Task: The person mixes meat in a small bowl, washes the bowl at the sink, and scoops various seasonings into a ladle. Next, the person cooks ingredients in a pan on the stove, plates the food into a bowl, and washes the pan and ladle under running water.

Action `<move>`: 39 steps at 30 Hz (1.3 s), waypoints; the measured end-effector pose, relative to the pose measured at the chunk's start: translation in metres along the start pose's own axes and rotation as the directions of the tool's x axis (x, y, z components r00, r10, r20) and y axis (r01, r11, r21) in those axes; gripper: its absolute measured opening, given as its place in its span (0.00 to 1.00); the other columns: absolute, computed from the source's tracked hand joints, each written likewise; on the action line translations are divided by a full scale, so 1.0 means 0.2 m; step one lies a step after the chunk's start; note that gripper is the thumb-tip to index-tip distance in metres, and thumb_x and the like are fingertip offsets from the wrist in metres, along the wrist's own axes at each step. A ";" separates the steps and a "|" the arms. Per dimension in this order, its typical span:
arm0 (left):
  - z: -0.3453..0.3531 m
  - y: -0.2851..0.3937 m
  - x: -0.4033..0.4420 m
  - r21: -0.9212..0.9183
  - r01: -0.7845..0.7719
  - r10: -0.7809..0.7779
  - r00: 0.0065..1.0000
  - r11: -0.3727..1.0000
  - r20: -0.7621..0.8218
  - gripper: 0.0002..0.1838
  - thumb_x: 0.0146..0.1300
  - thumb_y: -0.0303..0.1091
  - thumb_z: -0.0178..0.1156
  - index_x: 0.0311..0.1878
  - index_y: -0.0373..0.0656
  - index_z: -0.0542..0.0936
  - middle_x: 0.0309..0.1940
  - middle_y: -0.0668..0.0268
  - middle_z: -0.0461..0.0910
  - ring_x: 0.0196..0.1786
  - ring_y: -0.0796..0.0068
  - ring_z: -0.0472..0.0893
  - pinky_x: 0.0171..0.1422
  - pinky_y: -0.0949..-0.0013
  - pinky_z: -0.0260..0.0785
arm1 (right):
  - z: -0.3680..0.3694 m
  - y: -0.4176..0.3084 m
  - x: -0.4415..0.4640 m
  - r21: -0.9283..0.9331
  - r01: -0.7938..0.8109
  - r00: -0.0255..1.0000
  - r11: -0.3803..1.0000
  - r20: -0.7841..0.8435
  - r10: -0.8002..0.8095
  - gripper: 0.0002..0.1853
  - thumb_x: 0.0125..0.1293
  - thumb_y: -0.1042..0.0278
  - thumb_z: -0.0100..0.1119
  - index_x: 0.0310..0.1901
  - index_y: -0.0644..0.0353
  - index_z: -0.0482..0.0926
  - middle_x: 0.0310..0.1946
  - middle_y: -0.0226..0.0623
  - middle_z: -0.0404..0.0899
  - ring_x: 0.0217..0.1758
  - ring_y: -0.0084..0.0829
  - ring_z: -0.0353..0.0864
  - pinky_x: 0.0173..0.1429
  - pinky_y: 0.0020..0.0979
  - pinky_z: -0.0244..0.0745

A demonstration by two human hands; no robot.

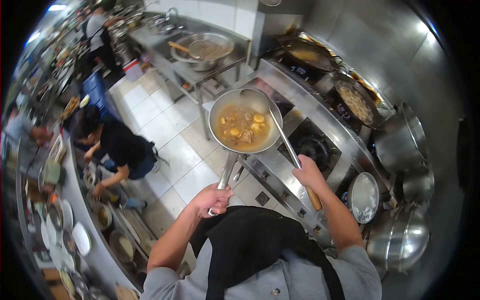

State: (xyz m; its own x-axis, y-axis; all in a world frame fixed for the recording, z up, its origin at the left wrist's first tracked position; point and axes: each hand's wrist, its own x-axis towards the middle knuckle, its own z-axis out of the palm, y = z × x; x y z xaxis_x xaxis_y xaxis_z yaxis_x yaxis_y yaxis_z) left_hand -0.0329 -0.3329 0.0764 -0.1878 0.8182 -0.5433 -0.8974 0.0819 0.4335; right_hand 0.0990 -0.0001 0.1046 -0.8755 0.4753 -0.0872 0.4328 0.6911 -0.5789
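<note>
We hold a round metal pan [216, 131] by its long handle in the left hand [214, 201]; the fingers are closed around the handle near its end. We hold a ladle [283, 134] in the right hand [307, 175]; the fingers are wrapped around the upper part of its wooden grip, and the grip end projects below the hand. The pan is centred ahead of us, between the steel table [227, 73] and the burner [312, 145] of the stove [345, 134]. In the view it overlaps the near edge of the stove; we cannot tell whether the two touch. The pan contains brown liquid [239, 114] with meat-like chunks and yellow-orange pieces. The ladle head is inside the pan, at the far side, and its shaft crosses the rim on our right. Along the back of the stove we see a wok [306, 56] with yellowish contents and, nearer, a second wok [355, 102] with pale, foamy contents. A bowl [363, 197] with white contents is to the right of our right hand, near large steel pots [400, 137]. A wide basin [212, 64] with a wooden-handled tool [180, 48] sits on the table. At our left, a co-worker [125, 145] in a black top bends toward a counter [80, 192].
</note>
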 end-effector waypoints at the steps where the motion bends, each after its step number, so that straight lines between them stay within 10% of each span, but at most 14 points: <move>1: 0.00 -0.08 -0.05 0.003 -0.011 0.011 1.000 1.000 -0.009 0.12 0.67 0.25 0.59 0.34 0.50 0.65 0.15 0.77 0.58 0.13 0.87 0.55 0.14 0.78 0.48 | -0.02 -0.08 -0.04 0.120 -0.177 0.971 0.977 0.184 0.153 0.09 0.52 0.74 0.57 0.34 0.68 0.71 0.22 0.49 0.75 0.24 0.43 0.80 0.29 0.40 0.75; 5: 0.01 -0.36 -0.21 -0.057 -0.070 0.068 0.997 0.996 -0.035 0.12 0.66 0.26 0.60 0.35 0.48 0.65 0.16 0.77 0.59 0.13 0.87 0.56 0.14 0.78 0.48 | 0.10 -0.09 -0.25 0.211 -0.217 0.910 0.953 0.396 0.120 0.08 0.52 0.75 0.57 0.33 0.67 0.71 0.21 0.46 0.73 0.20 0.38 0.78 0.23 0.39 0.72; 9: 0.02 -0.59 -0.35 -0.139 -0.164 0.145 0.980 0.977 -0.133 0.12 0.66 0.25 0.60 0.34 0.48 0.65 0.16 0.77 0.59 0.13 0.87 0.56 0.14 0.77 0.47 | 0.14 -0.06 -0.48 0.101 0.236 0.909 0.966 0.327 -0.256 0.10 0.51 0.74 0.56 0.36 0.68 0.73 0.20 0.44 0.73 0.22 0.34 0.76 0.28 0.37 0.72; 16: 0.00 -0.85 -0.58 -0.153 -0.283 0.228 0.926 0.947 -0.300 0.14 0.64 0.25 0.62 0.37 0.48 0.63 0.16 0.76 0.58 0.13 0.86 0.55 0.14 0.77 0.47 | 0.01 -0.28 -0.67 -0.101 0.147 0.941 0.984 0.322 -0.107 0.11 0.56 0.71 0.54 0.41 0.65 0.73 0.30 0.58 0.78 0.35 0.59 0.79 0.39 0.49 0.73; 18: -0.02 -0.90 -0.63 -0.160 -0.295 0.235 0.921 0.942 -0.311 0.15 0.64 0.25 0.63 0.37 0.48 0.63 0.16 0.75 0.58 0.13 0.85 0.56 0.13 0.77 0.47 | 0.06 -0.22 -0.58 -0.052 0.469 0.856 0.882 0.274 -0.439 0.12 0.57 0.71 0.54 0.41 0.65 0.71 0.30 0.59 0.77 0.36 0.62 0.78 0.38 0.52 0.72; 23: -0.02 -0.93 -0.74 -0.063 -0.365 0.308 0.855 0.929 -0.416 0.16 0.64 0.26 0.62 0.36 0.49 0.61 0.16 0.73 0.59 0.13 0.84 0.55 0.14 0.75 0.47 | 0.24 -0.34 -0.46 -0.057 0.545 0.818 0.837 0.257 -0.515 0.12 0.57 0.69 0.55 0.40 0.67 0.70 0.29 0.59 0.77 0.34 0.60 0.78 0.38 0.51 0.72; 30: -0.14 -0.97 -0.70 -0.081 -0.452 0.378 0.820 0.888 -0.430 0.16 0.66 0.26 0.60 0.33 0.49 0.60 0.17 0.73 0.61 0.15 0.84 0.56 0.16 0.73 0.48 | 0.44 -0.56 -0.76 -0.045 0.022 0.784 0.999 0.620 0.011 0.07 0.58 0.72 0.53 0.35 0.67 0.70 0.23 0.43 0.73 0.20 0.33 0.75 0.25 0.38 0.75; 33: -0.16 -0.98 -0.73 -0.072 -0.414 0.347 0.834 0.907 -0.429 0.16 0.66 0.26 0.59 0.33 0.49 0.60 0.17 0.75 0.59 0.16 0.84 0.56 0.16 0.74 0.49 | 0.44 -0.74 -0.93 0.149 -0.354 0.554 0.923 0.829 0.079 0.06 0.60 0.72 0.55 0.33 0.63 0.69 0.20 0.36 0.71 0.16 0.28 0.72 0.20 0.34 0.72; 39: -0.18 -1.01 -0.87 -0.184 -0.370 0.268 0.868 0.911 -0.418 0.15 0.66 0.25 0.59 0.33 0.49 0.61 0.17 0.76 0.57 0.15 0.86 0.54 0.15 0.75 0.46 | 0.59 -0.74 -1.08 0.134 -0.157 0.624 0.978 0.781 -0.006 0.07 0.58 0.75 0.54 0.36 0.63 0.66 0.19 0.36 0.68 0.11 0.29 0.69 0.17 0.35 0.70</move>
State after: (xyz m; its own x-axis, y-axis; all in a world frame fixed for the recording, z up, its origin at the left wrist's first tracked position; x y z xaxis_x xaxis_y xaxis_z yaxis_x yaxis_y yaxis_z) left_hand 0.1661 -0.5120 0.0568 -0.5707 0.4940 -0.6559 -0.8211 -0.3330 0.4636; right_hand 0.1989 -0.2697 0.1144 -0.7172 -0.1330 -0.6841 0.5324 0.5287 -0.6610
